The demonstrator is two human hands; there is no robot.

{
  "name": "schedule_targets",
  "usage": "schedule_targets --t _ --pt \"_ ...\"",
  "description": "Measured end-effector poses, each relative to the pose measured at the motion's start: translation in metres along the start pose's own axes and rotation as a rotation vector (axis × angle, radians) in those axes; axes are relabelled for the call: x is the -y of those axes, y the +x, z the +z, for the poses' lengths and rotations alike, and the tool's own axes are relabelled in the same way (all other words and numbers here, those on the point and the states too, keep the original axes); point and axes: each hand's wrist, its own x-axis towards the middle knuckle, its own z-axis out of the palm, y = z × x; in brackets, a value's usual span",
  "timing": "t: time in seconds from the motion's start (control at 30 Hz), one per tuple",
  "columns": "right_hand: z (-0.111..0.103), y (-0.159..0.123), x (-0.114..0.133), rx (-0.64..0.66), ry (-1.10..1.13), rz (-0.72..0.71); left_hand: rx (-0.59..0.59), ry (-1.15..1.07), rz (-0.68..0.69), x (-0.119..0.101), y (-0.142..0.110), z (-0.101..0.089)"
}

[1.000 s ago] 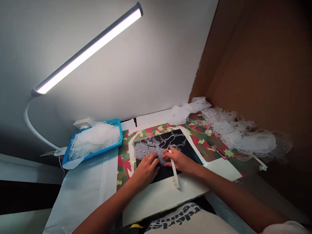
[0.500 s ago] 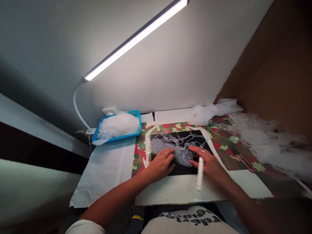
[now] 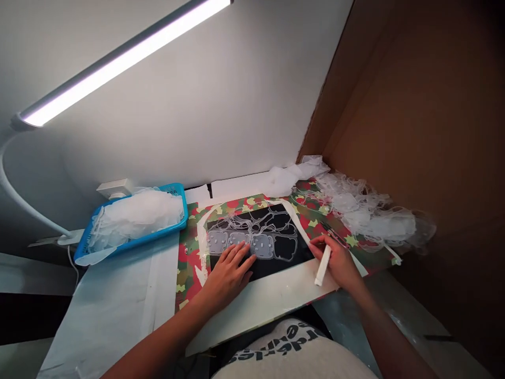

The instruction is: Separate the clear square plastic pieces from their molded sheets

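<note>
While the left hand [image 3: 229,279] lies open and flat, its fingers spread on a black sheet [image 3: 276,267] just below a row of clear plastic pads [image 3: 239,241], the right hand [image 3: 333,263] has drawn back from the middle of the sheet to its lower right corner. That hand is closed around a white stick [image 3: 322,266], pinched in the fingers with its tip pointing down toward a white board [image 3: 260,300] beneath the sheet. With the right hand gone from over them, 4 rounded shapes show in a line across the sheet, the 3 on the left filled with dimpled plastic and the 4th looking darker, though the glare leaves that unsure. A web of thin clear strips [image 3: 260,223] runs over the sheet above them. The board sits on a camouflage-printed mat [image 3: 185,263]. To the left, a blue tray [image 3: 158,235] holds a heap of clear film scraps [image 3: 134,213]; more scraps [image 3: 363,208] pile against a cardboard wall [image 3: 394,131] to the right.
</note>
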Motion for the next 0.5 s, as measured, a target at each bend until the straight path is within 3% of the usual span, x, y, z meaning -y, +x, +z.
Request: schedule_targets --t 0.1,0.17,0.3,0.4,0.5 --pt "-0.003 0.004 0.016 -0.001 0.209 -0.045 0.041 0.006 0.004 -0.005 -0.002 0.002" --pt "0.008 0.010 0.034 0.156 0.275 -0.140 0.051 -0.003 0.005 -0.006 -0.003 0.002" --pt "0.040 0.021 0.057 0.484 0.176 -0.322 0.060 -0.011 0.020 -0.005 -0.004 0.001" --pt "0.059 0.025 0.057 0.527 0.097 -0.329 0.060 -0.020 0.003 -0.006 -0.004 0.000" --pt "0.069 0.027 0.049 0.533 0.094 -0.433 0.060 -0.043 -0.008 -0.008 -0.004 0.001"
